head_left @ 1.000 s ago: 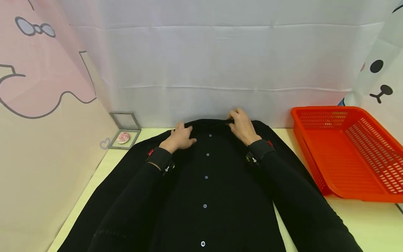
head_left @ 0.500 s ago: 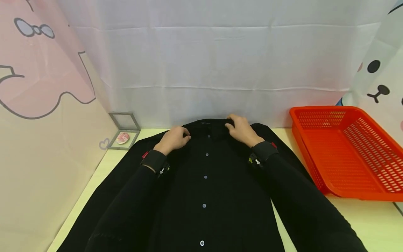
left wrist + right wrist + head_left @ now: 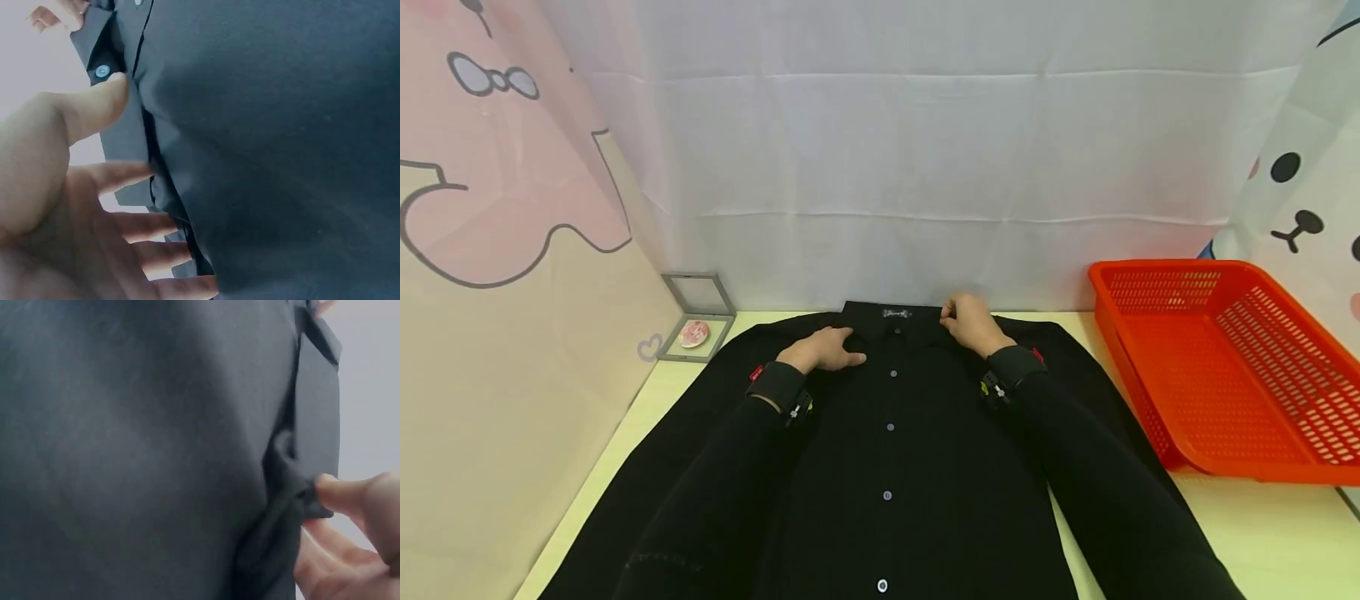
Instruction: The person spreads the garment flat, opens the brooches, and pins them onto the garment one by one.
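A black button-up shirt [image 3: 850,467] lies front up and spread out, its collar [image 3: 917,313] at the far end with a small pale label [image 3: 897,313] inside. My left hand [image 3: 822,348] rests at the collar's left side. In the left wrist view its fingers are spread and fairly straight along the collar seam, and the thumb touches near a button [image 3: 102,71]. My right hand [image 3: 973,323] pinches the right collar tip, with the thumb [image 3: 337,490] on top and the fingers beneath, seen in the right wrist view.
To the right stands an orange plastic basket [image 3: 1183,433]. A small grey open frame [image 3: 724,333] holding a pink round piece [image 3: 693,334] sits at the back left. White cloth [image 3: 880,167] hangs behind the pale yellow table [image 3: 1240,533].
The collar now lies spread with its label showing. My left hand has moved slightly right and its thumb points away from the fingers; the right hand has come slightly nearer me.
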Action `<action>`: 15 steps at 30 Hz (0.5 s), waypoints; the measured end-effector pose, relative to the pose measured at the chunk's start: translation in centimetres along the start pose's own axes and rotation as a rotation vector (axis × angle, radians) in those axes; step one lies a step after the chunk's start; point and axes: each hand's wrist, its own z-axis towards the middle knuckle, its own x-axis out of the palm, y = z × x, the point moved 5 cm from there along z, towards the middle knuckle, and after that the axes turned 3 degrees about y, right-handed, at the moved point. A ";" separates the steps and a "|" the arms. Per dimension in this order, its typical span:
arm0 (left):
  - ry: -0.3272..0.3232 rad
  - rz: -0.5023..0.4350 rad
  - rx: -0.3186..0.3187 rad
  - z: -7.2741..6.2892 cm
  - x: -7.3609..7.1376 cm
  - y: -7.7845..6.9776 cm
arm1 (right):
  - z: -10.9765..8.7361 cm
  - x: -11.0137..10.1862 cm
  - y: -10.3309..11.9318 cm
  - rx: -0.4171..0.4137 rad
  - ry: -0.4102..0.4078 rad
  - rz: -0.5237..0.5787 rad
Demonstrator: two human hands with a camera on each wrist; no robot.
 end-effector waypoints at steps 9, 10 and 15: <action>-0.285 -0.152 0.140 0.4 -1.2 0.4 | -0.9 -0.7 -0.3 -0.060 0.026 0.207; -0.313 -0.196 0.165 0.4 -1.5 0.4 | -0.9 -0.8 -0.3 -0.073 0.034 0.240; -0.354 -0.256 0.219 0.5 -2.2 0.7 | -1.3 -1.1 0.1 -0.082 0.098 0.336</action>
